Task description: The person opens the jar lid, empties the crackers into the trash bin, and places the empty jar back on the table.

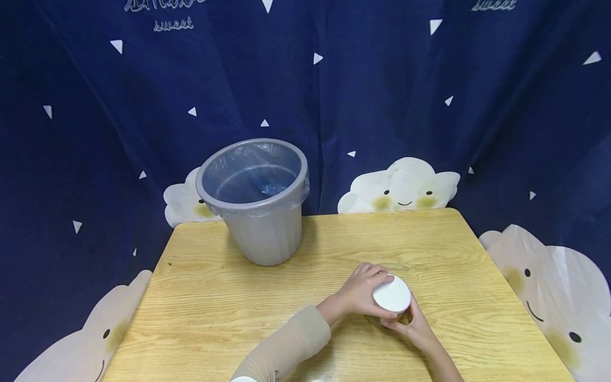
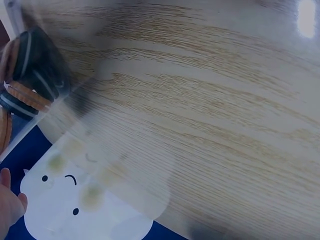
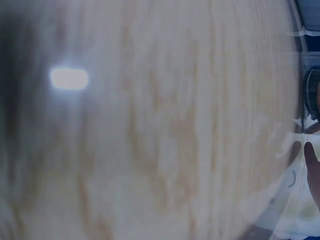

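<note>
Foremost, two forearms enter from the lower edge of the head view: the left, in a beige sleeve (image 1: 286,345), slants up and rightward; the right, bare, rises toward the upper left. They converge at a clear jar (image 1: 376,320) over the right half of the tabletop (image 1: 229,297). The left hand (image 1: 360,292) reaches over from the jar's left, its fingers arched round the far edge of the white lid (image 1: 392,294) and its thumb along the near edge. The right hand (image 1: 416,326) holds the jar's body from the right, thumb and fingers spread about the wall. Dark and tan biscuits (image 2: 30,95) show through the clear wall in the left wrist view. Beyond, a grey bin (image 1: 272,239) with a clear liner (image 1: 299,195) stands upright, left of the hands. Farthest hangs a navy curtain (image 1: 267,79) printed with clouds and triangles.
</note>
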The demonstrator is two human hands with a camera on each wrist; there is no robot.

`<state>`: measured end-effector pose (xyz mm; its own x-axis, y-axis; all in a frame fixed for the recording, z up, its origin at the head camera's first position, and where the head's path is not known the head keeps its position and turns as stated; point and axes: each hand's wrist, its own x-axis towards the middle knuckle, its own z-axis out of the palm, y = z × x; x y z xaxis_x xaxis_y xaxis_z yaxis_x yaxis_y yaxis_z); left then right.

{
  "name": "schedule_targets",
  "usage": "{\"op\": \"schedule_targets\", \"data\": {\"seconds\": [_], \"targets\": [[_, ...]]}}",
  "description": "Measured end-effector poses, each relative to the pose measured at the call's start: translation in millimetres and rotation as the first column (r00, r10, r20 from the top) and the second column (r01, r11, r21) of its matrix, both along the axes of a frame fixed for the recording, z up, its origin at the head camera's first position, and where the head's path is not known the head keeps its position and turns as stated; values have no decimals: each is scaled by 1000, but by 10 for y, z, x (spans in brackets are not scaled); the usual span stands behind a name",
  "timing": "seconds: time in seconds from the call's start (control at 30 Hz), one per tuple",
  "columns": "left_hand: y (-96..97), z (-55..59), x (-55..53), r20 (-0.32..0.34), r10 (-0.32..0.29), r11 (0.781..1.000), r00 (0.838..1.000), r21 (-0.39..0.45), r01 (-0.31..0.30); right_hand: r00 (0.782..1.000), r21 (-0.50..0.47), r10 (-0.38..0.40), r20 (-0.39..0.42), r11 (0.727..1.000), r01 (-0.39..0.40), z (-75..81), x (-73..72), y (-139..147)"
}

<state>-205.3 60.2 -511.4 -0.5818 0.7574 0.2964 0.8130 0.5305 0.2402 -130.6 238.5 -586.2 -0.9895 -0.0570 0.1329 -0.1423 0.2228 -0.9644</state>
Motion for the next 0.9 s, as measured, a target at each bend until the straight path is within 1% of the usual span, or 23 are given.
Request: {"op": "schedule_targets", "data": {"seconds": [0.13, 0.3, 0.53, 0.77, 0.9], "targets": [[19, 3, 17, -28, 29, 999, 999, -14, -29, 1000, -5, 4, -8, 1000, -4, -5, -3, 5], [35, 14, 42, -79, 61, 998, 995, -18, -62, 1000, 7, -4, -8, 1000, 4, -7, -1, 6], [56, -8, 66, -120, 98, 995, 988, -3, -99, 1000, 7, 1, -10, 1000, -1, 8, 10, -1], [78, -21, 100, -178, 143, 990, 974, 29, -141, 996, -13, 26, -84, 1000, -27, -10, 8, -1], [88, -18, 121, -196, 172, 985, 965, 25, -170, 996, -16, 31, -89, 999, -33, -19, 11, 4]]}}
